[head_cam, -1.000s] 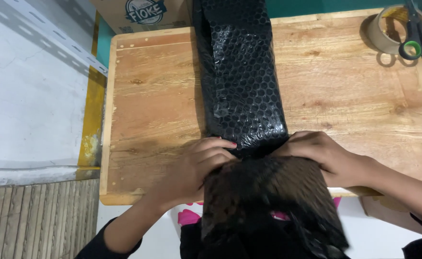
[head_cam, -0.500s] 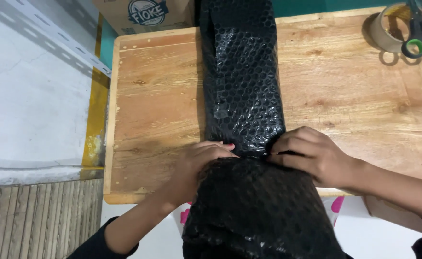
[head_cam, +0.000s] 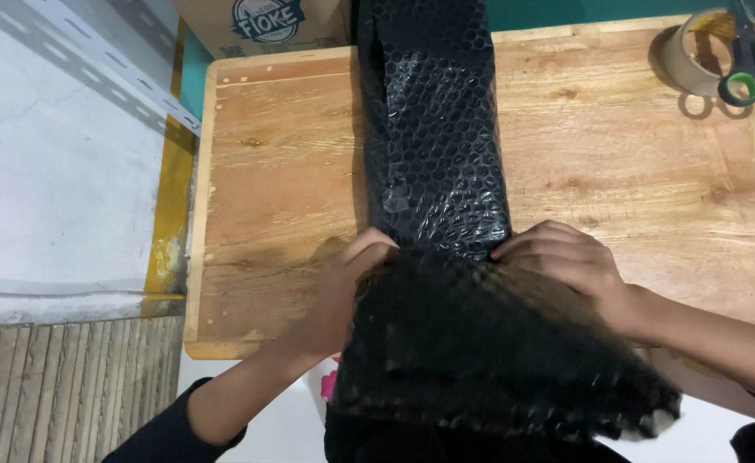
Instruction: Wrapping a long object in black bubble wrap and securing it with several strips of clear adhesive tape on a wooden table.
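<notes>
**Bubble wrap being rolled around a long parcel**

Bubble wrap (head_cam: 433,129), black and shiny, covers a long bundle lying lengthwise down the middle of a wooden table (head_cam: 266,171), running from the far edge toward me. At the near end, a loose flap of the same wrap (head_cam: 480,343) bulges up over the table's front edge and hides whatever is beneath it.

My left hand (head_cam: 343,291) presses against the left side of the flap, fingers curled onto the wrap. My right hand (head_cam: 566,261) lies on the right side, fingers bent and pinching the film where the flap meets the bundle. Both hands are closed on the wrap.

I judge that doing this well means keeping both sides level and the film taut, so the layer lies flat without slack.

At the far right corner sit a roll of tape (head_cam: 694,51) and green-handled scissors (head_cam: 750,60), touching it. A cardboard box (head_cam: 257,21) stands beyond the table's far left.
</notes>
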